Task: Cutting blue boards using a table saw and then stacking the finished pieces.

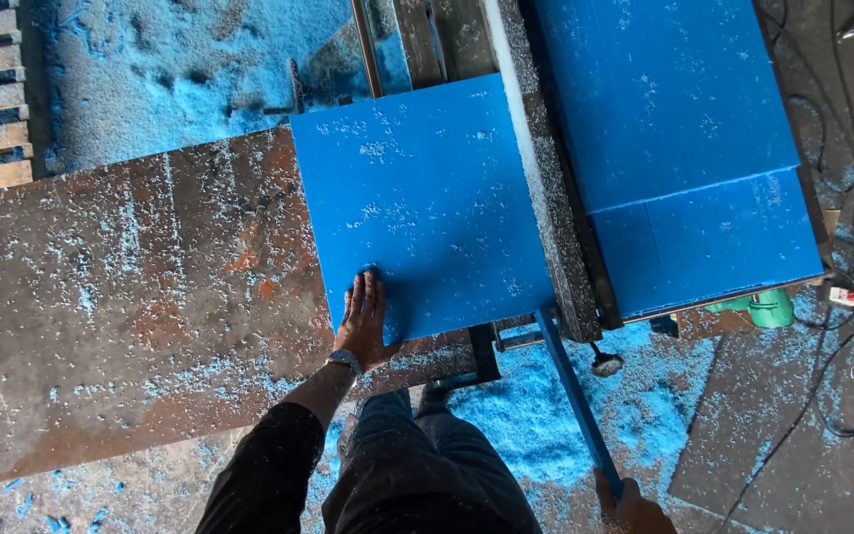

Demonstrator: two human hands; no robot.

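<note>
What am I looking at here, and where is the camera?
The single picture comes from a camera worn on a person's head, looking straight down past their dark trousers. The left hand lies flat, fingers spread, on the near edge of a blue board that rests on a rusty metal table dusted with blue shavings. The right hand, at the bottom edge, grips the end of a long blue strip that slants up toward the table. To the right, past a metal rail, lie more blue boards. Blue shavings cover the floor.
</note>
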